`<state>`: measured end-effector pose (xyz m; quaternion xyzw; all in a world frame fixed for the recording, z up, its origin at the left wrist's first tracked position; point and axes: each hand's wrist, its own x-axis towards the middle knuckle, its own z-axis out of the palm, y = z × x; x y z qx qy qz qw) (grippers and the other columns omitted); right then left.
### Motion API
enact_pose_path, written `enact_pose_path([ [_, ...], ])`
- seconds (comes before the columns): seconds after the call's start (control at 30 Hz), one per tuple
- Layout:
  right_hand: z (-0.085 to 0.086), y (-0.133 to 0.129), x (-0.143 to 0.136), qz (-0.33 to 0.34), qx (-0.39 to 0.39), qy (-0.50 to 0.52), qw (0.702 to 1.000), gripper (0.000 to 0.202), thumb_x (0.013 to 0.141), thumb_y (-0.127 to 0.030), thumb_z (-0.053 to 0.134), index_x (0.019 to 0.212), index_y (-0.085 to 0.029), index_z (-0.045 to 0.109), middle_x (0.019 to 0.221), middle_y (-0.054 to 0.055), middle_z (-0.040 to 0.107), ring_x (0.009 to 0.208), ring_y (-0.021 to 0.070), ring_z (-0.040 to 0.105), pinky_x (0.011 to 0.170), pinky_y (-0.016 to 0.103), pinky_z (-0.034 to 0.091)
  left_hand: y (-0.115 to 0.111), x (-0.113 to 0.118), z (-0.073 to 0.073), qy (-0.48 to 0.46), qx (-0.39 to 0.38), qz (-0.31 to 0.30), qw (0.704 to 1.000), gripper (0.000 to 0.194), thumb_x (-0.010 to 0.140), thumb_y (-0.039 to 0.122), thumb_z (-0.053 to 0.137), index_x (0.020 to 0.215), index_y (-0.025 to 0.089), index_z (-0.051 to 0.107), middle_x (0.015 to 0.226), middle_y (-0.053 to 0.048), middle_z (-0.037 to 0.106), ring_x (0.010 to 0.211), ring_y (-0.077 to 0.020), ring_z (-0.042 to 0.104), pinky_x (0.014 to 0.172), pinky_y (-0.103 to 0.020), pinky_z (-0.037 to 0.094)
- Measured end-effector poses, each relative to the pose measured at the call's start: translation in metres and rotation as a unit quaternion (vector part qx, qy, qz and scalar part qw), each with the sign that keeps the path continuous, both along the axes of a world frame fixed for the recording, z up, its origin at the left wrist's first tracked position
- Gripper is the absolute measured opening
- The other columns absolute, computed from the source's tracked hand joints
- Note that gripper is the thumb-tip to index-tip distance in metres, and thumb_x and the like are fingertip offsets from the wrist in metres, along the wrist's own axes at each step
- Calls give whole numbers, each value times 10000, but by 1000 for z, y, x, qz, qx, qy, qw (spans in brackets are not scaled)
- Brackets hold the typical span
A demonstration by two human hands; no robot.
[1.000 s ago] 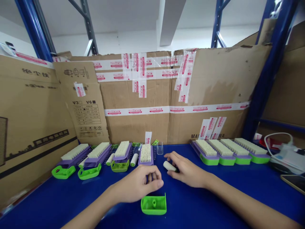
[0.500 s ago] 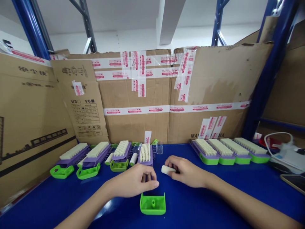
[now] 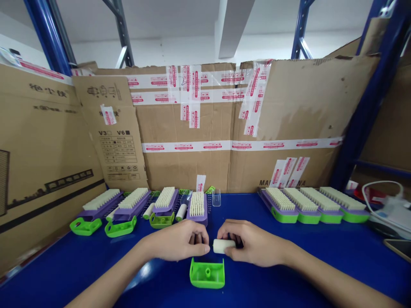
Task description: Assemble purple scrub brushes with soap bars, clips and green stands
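Note:
My right hand [image 3: 253, 244] grips a short white roller [image 3: 221, 246] between thumb and fingers, just above the blue tabletop. The roller lies level, its free end towards my left hand [image 3: 184, 241]. The fingers of that hand are curled in, with the thumb tip close to them; whatever may be inside is hidden. Below both hands, a green plastic end piece [image 3: 207, 276] rests with its hollow side up and a small peg in its middle. Behind my left hand stands a purple brush block [image 3: 197, 205] with cream bristles.
Several purple brush blocks [image 3: 133, 199] with loose green end pieces [image 3: 85, 226] line the back left. Brushes with green ends [image 3: 284, 205] stand in a row at right. A clear plastic piece [image 3: 216, 198] lies behind. Cardboard [image 3: 186, 162] walls the back; a white cabled device [image 3: 390, 209] sits far right.
My right hand has brought the roller down and nearer to me, level with my left hand. The left hand's thumb and fingers have drawn slightly closer together.

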<state>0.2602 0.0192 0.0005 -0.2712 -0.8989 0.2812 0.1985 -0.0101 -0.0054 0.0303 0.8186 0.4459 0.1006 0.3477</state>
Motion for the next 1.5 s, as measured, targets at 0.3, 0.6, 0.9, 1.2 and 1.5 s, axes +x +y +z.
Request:
enact_pose_path([
  [0.3, 3, -1, -1, 27, -1, 0, 1000, 285, 783, -114, 747, 1057, -194, 749, 940, -8, 696, 796, 139, 610, 732, 258, 464, -1, 4, -1, -5, -6, 2, 1000, 261, 939, 372, 685, 1053, 154, 770, 749, 4, 659, 645, -120, 547, 606, -244, 425],
  [0.6, 2, 0, 1, 33, -23, -8, 999, 318, 786, -137, 772, 1098, -194, 750, 900, -17, 656, 738, 120, 567, 685, 239, 462, -2, 6, -2, -11, -8, -3, 1000, 257, 948, 363, 678, 1077, 161, 771, 767, 0, 672, 662, -126, 554, 617, -242, 427],
  [0.9, 5, 0, 2, 36, -31, -13, 999, 324, 781, -147, 793, 1101, -190, 769, 912, -14, 668, 753, 121, 570, 692, 244, 471, -2, 6, -2, -13, -7, -7, 1000, 282, 949, 364, 678, 1112, 158, 781, 769, -3, 667, 673, -130, 549, 627, -248, 423],
  [1.2, 7, 1, 3, 54, -60, 8, 997, 304, 824, -225, 797, 1126, -194, 787, 1006, 20, 721, 809, 141, 614, 747, 270, 504, -3, 7, -3, -7, 0, -5, 1000, 304, 964, 399, 667, 1145, 187, 788, 820, -14, 684, 724, -147, 577, 665, -259, 443],
  [1.5, 4, 5, 4, 50, -85, 18, 995, 306, 836, -247, 810, 1136, -184, 795, 998, 23, 735, 800, 133, 629, 738, 260, 514, -3, 9, -4, -14, -7, 1, 1000, 313, 963, 427, 686, 1150, 199, 794, 805, 0, 658, 722, -141, 546, 672, -251, 422],
])
